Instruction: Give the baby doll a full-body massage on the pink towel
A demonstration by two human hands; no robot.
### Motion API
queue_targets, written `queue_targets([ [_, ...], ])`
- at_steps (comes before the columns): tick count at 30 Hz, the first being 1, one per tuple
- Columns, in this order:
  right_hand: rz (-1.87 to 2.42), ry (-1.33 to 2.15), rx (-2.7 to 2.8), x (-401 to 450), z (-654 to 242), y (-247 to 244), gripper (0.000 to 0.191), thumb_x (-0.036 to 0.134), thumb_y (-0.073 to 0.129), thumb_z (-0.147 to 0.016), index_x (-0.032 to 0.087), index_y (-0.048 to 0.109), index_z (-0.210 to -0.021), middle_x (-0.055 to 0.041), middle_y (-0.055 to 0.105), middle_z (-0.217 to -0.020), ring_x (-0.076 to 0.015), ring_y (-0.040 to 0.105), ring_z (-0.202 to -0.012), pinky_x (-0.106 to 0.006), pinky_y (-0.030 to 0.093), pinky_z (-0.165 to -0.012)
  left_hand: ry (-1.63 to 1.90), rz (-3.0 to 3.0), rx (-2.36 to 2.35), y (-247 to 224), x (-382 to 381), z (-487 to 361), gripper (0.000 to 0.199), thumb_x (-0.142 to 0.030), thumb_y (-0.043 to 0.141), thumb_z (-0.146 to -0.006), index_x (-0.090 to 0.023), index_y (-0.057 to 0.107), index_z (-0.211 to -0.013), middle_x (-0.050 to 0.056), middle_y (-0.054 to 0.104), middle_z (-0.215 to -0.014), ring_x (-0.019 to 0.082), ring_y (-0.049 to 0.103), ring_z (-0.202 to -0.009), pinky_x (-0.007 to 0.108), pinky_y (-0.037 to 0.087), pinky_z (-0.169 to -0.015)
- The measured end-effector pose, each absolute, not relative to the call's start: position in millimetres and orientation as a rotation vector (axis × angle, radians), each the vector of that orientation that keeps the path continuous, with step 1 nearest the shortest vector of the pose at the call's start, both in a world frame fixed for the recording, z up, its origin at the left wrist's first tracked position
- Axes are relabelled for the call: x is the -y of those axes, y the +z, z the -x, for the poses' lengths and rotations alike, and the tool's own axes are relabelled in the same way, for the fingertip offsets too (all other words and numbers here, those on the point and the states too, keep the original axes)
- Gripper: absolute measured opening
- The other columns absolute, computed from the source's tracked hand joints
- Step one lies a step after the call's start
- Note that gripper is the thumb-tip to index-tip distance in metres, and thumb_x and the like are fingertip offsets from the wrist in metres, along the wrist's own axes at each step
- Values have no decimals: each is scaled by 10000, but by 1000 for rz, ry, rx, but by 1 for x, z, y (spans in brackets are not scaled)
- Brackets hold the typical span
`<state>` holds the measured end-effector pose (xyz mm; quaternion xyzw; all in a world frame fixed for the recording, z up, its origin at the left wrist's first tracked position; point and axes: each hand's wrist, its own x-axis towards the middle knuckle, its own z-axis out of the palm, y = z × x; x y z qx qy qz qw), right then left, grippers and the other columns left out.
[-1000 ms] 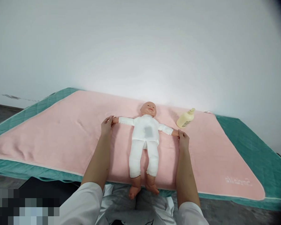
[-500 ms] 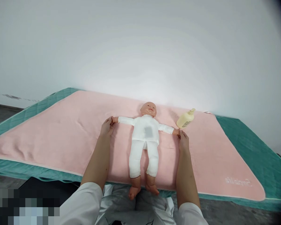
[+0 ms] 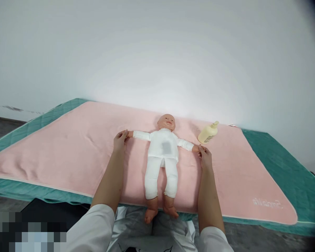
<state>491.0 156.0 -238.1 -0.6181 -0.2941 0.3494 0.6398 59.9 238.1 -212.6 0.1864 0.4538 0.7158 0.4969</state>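
Observation:
A baby doll with a white cloth body lies on its back on a pink blanket, its head toward the wall and its feet over the near edge. Both its arms are stretched out sideways. My left hand is closed on the doll's hand at the left. At the right, my right hand pinches the doll's other hand. Just beyond my right hand stands a pale yellow pump bottle, leaning slightly in the view.
The pink blanket covers most of a green quilted mattress. Behind it rises a white wall. My lap is against the near edge, and a dark object sits below at the left.
The doll's hand in my right hand has shifted slightly inward, toward its body. My left hand and the doll's hand in it have barely moved.

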Motion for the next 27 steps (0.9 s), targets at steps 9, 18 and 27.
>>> queue_targets([
  [9, 1430, 714, 662, -155, -488, -238, 467, 608, 745, -659, 161, 627, -731, 51, 470, -534, -85, 376, -505, -242, 290, -456, 1759, -469, -1165, -217, -240, -59, 123, -204, 725, -797, -159, 633, -730, 20, 638, -752, 105, 639, -732, 242, 565, -729],
  [18, 1354, 747, 573, -157, -490, -242, 416, 489, 761, -650, 133, 698, -856, 7, 595, -642, -86, 436, -539, -237, 351, -484, 1735, -448, -1217, -216, -243, -61, 140, -143, 583, -901, -138, 674, -794, 72, 692, -844, 112, 668, -765, 236, 568, -742],
  [27, 1241, 825, 537, -162, -496, -248, 450, 421, 808, -563, 147, 712, -906, -13, 656, -750, -93, 494, -572, -236, 417, -499, 1606, -398, -1101, -215, -242, -52, 180, -50, 509, -907, -92, 676, -959, 119, 704, -886, 137, 687, -787, 313, 561, -870],
])
